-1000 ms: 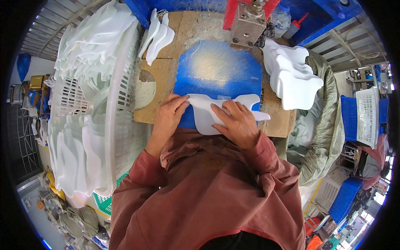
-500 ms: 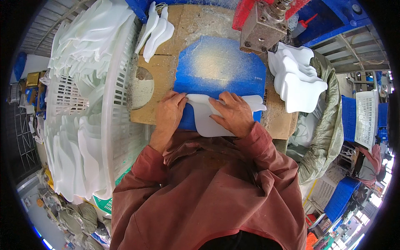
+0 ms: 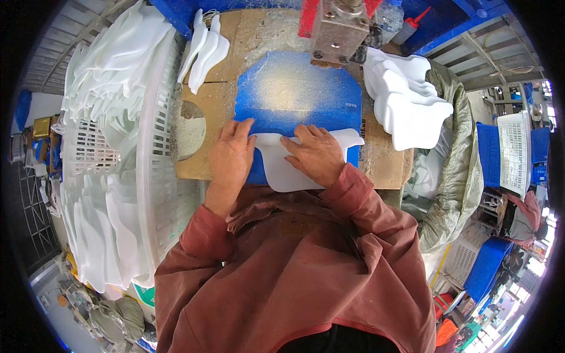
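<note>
White basket (image 3: 154,147) at left, full of white plastic sheets (image 3: 100,229). Cardboard-topped bench (image 3: 382,159) carries a blue mat (image 3: 297,97) dusted with pale powder; grey metal press head (image 3: 336,26) above its far edge. Stack of white shaped pieces (image 3: 409,103) at right, two more (image 3: 203,50) at far left of bench. White sheet (image 3: 282,170) lies on mat's near edge. Left hand (image 3: 231,156) flat, fingers spread, pressing sheet's left edge. Right hand (image 3: 318,154) flat on top of sheet, not clenched.

Green-and-white printed package (image 3: 143,292) at lower left beside white basket (image 3: 154,176)
</note>
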A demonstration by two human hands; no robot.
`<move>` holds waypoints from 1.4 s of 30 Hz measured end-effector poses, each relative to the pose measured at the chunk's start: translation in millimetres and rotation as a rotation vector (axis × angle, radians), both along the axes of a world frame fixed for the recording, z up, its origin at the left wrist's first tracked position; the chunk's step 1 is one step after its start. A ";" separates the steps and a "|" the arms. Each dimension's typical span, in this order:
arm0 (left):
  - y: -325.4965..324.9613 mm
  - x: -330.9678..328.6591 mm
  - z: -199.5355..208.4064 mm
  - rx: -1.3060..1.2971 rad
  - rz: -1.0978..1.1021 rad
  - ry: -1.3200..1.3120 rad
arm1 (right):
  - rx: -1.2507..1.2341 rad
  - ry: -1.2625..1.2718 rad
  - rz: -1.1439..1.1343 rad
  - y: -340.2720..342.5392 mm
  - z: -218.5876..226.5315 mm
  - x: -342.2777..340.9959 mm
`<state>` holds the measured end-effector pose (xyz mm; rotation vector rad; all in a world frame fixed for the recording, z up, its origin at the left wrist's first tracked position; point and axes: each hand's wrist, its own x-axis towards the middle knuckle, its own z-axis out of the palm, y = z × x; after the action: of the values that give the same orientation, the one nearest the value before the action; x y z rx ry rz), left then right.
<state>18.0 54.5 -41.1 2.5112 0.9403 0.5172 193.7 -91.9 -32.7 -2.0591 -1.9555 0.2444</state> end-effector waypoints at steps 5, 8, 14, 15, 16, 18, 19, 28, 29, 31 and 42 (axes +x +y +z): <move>-21.6 22.4 1.9 -0.075 -0.231 0.058 | 0.024 0.024 0.004 -6.0 14.3 3.0; -22.8 23.0 -2.6 -0.186 -0.170 0.086 | -0.019 0.131 -0.068 -35.2 24.8 14.2; -19.8 19.5 -3.1 -0.205 -0.244 0.007 | 0.164 0.635 -0.490 -88.3 11.4 41.3; -20.9 19.6 -2.1 -0.206 -0.247 0.018 | 0.180 0.741 -0.578 -91.8 6.9 42.2; -22.2 20.0 -1.1 -0.204 -0.243 0.024 | 0.180 0.839 -0.683 -93.8 3.0 43.1; -25.2 20.8 0.2 -0.174 -0.236 0.036 | 0.279 0.890 -0.692 -89.5 -5.2 44.1; -27.0 20.7 0.4 -0.147 -0.232 0.044 | 0.307 0.856 -0.691 -86.7 -7.8 44.5; -32.4 21.5 -9.1 -0.039 -0.200 0.026 | 0.332 0.496 -0.616 -64.2 -18.0 49.9; -32.4 21.3 -9.8 -0.032 -0.198 0.026 | 0.321 0.492 -0.615 -63.6 -19.0 49.7; -32.7 20.6 -10.8 -0.047 -0.198 0.021 | 0.312 0.464 -0.611 -62.3 -21.1 49.3; -37.7 21.2 6.6 -0.043 -0.198 0.043 | 0.357 0.256 -0.546 -56.0 -31.6 49.0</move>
<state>39.2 16.8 -34.5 2.5501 0.6993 0.3781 242.7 -147.9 -64.3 -2.0963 -1.1373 0.0299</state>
